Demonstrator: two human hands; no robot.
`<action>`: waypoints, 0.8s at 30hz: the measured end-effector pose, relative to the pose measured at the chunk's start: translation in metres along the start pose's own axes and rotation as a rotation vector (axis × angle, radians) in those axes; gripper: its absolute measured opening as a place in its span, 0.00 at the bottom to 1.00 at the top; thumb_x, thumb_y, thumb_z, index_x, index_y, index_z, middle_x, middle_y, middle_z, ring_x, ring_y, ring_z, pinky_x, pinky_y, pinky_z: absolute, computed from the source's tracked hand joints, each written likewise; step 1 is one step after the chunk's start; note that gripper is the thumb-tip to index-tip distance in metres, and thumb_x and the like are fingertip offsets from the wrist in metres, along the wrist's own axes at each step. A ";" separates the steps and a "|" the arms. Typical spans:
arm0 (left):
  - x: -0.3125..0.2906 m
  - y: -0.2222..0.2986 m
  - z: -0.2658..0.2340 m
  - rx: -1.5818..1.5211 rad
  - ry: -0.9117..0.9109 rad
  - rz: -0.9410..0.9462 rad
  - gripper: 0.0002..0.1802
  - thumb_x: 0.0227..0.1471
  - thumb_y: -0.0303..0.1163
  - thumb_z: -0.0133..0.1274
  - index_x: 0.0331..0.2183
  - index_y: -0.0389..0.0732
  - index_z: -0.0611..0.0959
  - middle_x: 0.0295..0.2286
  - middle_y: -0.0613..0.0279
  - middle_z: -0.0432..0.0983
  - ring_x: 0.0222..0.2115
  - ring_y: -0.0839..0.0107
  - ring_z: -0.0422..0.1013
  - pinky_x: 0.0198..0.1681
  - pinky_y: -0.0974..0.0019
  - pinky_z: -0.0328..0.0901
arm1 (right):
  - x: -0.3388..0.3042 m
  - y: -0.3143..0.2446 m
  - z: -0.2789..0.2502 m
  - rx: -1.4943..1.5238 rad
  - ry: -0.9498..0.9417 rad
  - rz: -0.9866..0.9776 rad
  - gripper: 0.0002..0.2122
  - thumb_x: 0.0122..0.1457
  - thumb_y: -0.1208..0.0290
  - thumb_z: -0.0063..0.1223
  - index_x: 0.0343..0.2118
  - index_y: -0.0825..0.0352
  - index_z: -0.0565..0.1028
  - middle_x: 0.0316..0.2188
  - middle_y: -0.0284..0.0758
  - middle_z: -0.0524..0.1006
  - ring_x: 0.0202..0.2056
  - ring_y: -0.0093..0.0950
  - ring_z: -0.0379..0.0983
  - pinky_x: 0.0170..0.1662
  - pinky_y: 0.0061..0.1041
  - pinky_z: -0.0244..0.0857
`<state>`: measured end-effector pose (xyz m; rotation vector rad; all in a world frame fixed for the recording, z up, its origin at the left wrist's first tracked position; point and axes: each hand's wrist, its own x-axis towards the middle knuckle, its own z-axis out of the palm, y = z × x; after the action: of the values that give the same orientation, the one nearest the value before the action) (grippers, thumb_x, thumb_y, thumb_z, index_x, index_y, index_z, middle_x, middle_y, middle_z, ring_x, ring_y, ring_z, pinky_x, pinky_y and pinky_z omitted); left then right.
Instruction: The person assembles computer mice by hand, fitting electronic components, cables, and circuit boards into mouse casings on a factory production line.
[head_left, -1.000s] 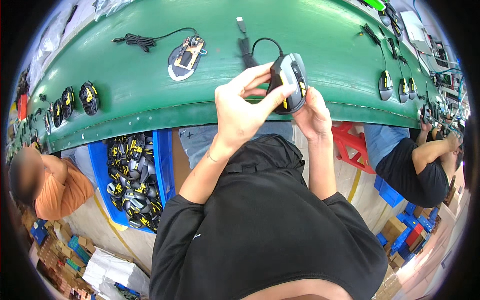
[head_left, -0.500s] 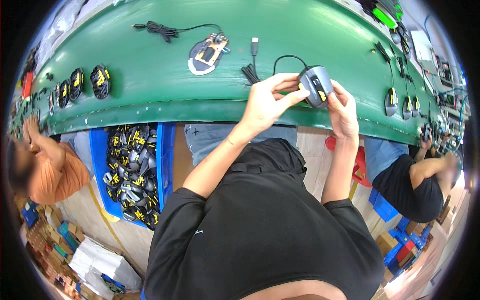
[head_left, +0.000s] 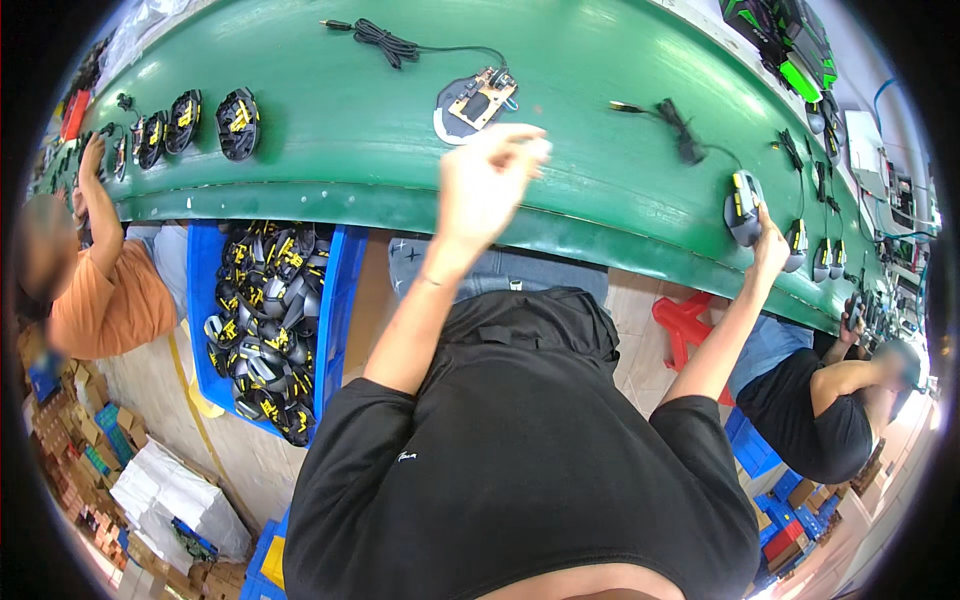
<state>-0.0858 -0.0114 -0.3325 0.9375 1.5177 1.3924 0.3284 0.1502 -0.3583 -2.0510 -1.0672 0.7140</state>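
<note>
At the right of the green bench, my right hand grips a grey and black computer mouse with yellow markings. The mouse touches or hovers just over the surface; I cannot tell which. Its black cable is bundled and trails toward the far left. My left hand is empty, somewhat smeared by motion, with its fingers loosely stretched to the right. Just beyond it lies an uncovered mouse base with a bare circuit board and a coiled black cable.
Several mouse shells line the bench at left. A blue bin full of shells stands left of my lap. More corded mice lie at right. People sit at both sides; a red stool stands right.
My right hand has carried the mouse to the right, its cable dragging along. My left hand has let go of it and moved left toward the uncovered base.
</note>
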 end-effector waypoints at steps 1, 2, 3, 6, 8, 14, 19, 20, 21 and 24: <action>0.003 -0.005 -0.017 0.056 0.147 0.046 0.15 0.53 0.32 0.59 0.41 0.35 0.81 0.30 0.60 0.81 0.29 0.77 0.75 0.36 0.72 0.70 | -0.020 -0.021 0.004 -0.303 0.151 -0.087 0.22 0.52 0.58 0.63 0.45 0.70 0.78 0.37 0.39 0.80 0.40 0.32 0.75 0.45 0.28 0.66; 0.008 -0.008 -0.032 0.107 0.289 0.097 0.15 0.51 0.32 0.60 0.41 0.36 0.81 0.30 0.59 0.81 0.29 0.75 0.75 0.36 0.71 0.70 | -0.045 -0.046 0.008 -0.603 0.312 -0.179 0.21 0.51 0.59 0.63 0.44 0.69 0.79 0.38 0.42 0.80 0.41 0.36 0.76 0.45 0.30 0.67; 0.016 -0.009 -0.044 0.316 0.358 0.156 0.18 0.49 0.33 0.62 0.41 0.35 0.81 0.31 0.57 0.81 0.31 0.73 0.75 0.38 0.69 0.70 | -0.047 -0.045 0.012 -0.602 0.322 -0.179 0.21 0.51 0.59 0.63 0.44 0.69 0.79 0.38 0.42 0.80 0.41 0.36 0.76 0.45 0.30 0.67; 0.041 -0.018 -0.057 0.667 0.485 0.290 0.28 0.43 0.41 0.67 0.42 0.32 0.80 0.35 0.51 0.79 0.38 0.62 0.74 0.43 0.60 0.68 | -0.082 -0.061 0.056 -0.325 0.404 -0.609 0.17 0.52 0.66 0.61 0.44 0.67 0.78 0.39 0.44 0.80 0.41 0.40 0.76 0.46 0.33 0.68; 0.055 -0.025 -0.052 1.066 0.520 0.482 0.35 0.40 0.48 0.67 0.44 0.32 0.79 0.36 0.49 0.77 0.38 0.57 0.73 0.46 0.57 0.67 | -0.138 -0.078 0.107 0.000 0.101 -0.725 0.15 0.54 0.69 0.59 0.44 0.67 0.77 0.37 0.40 0.80 0.38 0.31 0.77 0.42 0.30 0.69; 0.055 -0.001 -0.038 0.908 0.144 0.047 0.28 0.36 0.47 0.68 0.32 0.34 0.80 0.28 0.52 0.78 0.30 0.61 0.75 0.36 0.62 0.69 | -0.231 -0.122 0.188 0.131 -0.719 -0.240 0.18 0.58 0.60 0.58 0.38 0.76 0.77 0.23 0.39 0.81 0.23 0.18 0.77 0.27 0.20 0.70; 0.025 -0.022 -0.028 -0.081 -0.077 -0.149 0.19 0.47 0.28 0.60 0.43 0.35 0.79 0.34 0.62 0.78 0.34 0.75 0.74 0.37 0.70 0.70 | -0.225 -0.106 0.191 0.530 -0.908 0.033 0.14 0.53 0.70 0.62 0.38 0.76 0.77 0.31 0.40 0.81 0.27 0.25 0.78 0.31 0.20 0.71; 0.018 -0.022 -0.025 -0.200 -0.084 -0.116 0.21 0.48 0.24 0.58 0.46 0.35 0.77 0.37 0.61 0.78 0.36 0.74 0.74 0.38 0.69 0.72 | -0.225 -0.107 0.184 0.525 -0.898 0.040 0.14 0.53 0.70 0.62 0.38 0.76 0.77 0.31 0.40 0.81 0.27 0.25 0.78 0.31 0.20 0.71; 0.012 -0.021 -0.022 -0.205 -0.094 -0.125 0.21 0.48 0.24 0.58 0.46 0.35 0.77 0.37 0.61 0.78 0.36 0.74 0.74 0.38 0.69 0.72 | -0.225 -0.110 0.178 0.594 -0.907 0.083 0.14 0.53 0.71 0.62 0.38 0.76 0.77 0.31 0.40 0.81 0.27 0.24 0.78 0.31 0.19 0.71; 0.000 -0.018 -0.016 -0.599 -0.126 -0.192 0.25 0.48 0.22 0.56 0.50 0.34 0.72 0.40 0.58 0.75 0.39 0.69 0.74 0.40 0.62 0.75 | -0.234 -0.115 0.173 0.673 -0.876 0.111 0.14 0.52 0.75 0.63 0.39 0.75 0.76 0.30 0.40 0.81 0.27 0.22 0.77 0.31 0.18 0.71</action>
<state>-0.1010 -0.0187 -0.3496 0.4812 0.9742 1.4902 0.0311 0.0561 -0.3368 -1.2019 -0.9442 1.8358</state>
